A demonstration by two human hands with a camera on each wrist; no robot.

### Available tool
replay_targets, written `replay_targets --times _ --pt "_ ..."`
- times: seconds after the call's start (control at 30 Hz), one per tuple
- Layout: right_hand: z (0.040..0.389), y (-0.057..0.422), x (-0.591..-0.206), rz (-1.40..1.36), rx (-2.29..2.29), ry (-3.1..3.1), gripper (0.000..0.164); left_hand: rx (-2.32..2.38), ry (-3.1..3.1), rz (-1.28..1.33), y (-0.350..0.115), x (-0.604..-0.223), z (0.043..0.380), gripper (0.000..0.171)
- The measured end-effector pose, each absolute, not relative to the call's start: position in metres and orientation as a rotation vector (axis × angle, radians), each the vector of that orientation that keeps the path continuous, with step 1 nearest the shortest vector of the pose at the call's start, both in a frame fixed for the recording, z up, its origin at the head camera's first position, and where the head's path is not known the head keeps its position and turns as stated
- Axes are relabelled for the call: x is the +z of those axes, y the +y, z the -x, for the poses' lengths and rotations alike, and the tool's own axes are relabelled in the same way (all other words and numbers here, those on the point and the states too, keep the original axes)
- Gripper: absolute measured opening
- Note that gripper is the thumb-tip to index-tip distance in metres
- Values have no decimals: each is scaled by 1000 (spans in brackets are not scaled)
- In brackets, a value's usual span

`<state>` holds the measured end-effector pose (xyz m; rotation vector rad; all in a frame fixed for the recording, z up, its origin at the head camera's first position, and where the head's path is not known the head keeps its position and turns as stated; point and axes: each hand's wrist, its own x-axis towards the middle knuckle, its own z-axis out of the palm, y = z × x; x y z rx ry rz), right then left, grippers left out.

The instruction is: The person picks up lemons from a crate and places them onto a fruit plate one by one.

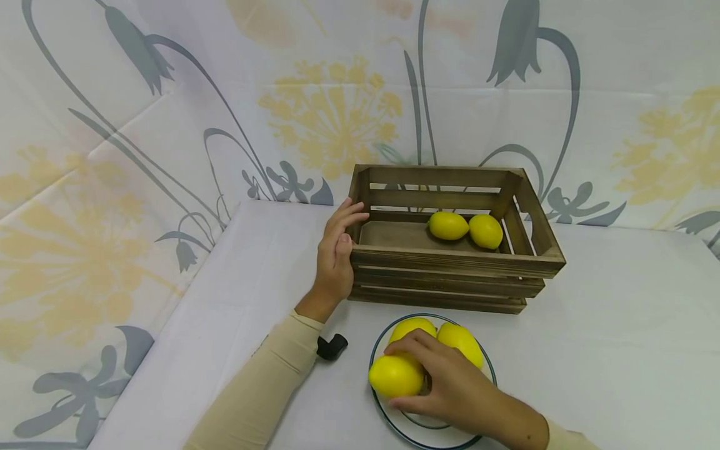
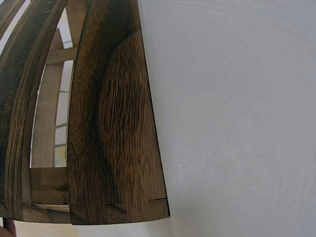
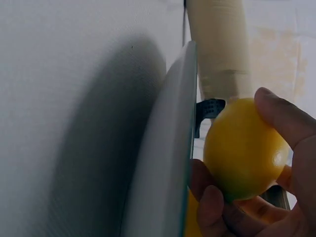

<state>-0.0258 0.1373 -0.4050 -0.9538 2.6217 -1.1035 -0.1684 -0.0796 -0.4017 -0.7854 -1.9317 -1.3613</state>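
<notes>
My right hand [image 1: 450,384] grips a yellow lemon [image 1: 396,375] between thumb and fingers over a round plate [image 1: 394,425] with a dark blue rim. In the right wrist view the held lemon [image 3: 244,150] shows a greenish patch low down, beside the plate's edge [image 3: 190,98]. Two more lemons, one at the back [image 1: 413,327] and one at the right [image 1: 462,344], lie on the plate, partly covered by the hand. My left hand [image 1: 337,256] holds the left end of a brown slatted wooden crate [image 1: 444,275], fingers over its side. Two lemons [image 1: 448,225] sit inside the crate toward the right.
The crate stands behind the plate on a white cloth-covered table [image 1: 619,337]. A flower-printed cloth [image 1: 337,94] hangs at the back and left. By the left sleeve shows a small black object [image 1: 333,347], apparently part of the wrist gear.
</notes>
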Motion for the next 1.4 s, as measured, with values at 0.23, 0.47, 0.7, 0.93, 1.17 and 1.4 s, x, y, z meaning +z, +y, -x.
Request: replay_targets --times 0.23,0.47,0.7,0.93,1.17,1.4 --pt "25 135 -406 961 -962 2610 50 -1357 -1937 781 -79 -401 167 50" --pt "25 134 -406 1006 -880 2628 51 -1368 -1941 771 -80 -402 167 50" --pt "26 133 -407 998 -815 2626 52 -1369 -1944 770 -80 -401 167 50" --pt "25 135 -407 1002 -782 2645 54 -1374 -1941 773 -80 -403 168 50" --pt "24 138 -407 1074 -774 2630 58 -1374 -1935 772 -80 -403 167 49" --pt "23 140 -405 1137 -792 2666 56 -1369 -1931 780 -80 -401 167 48"
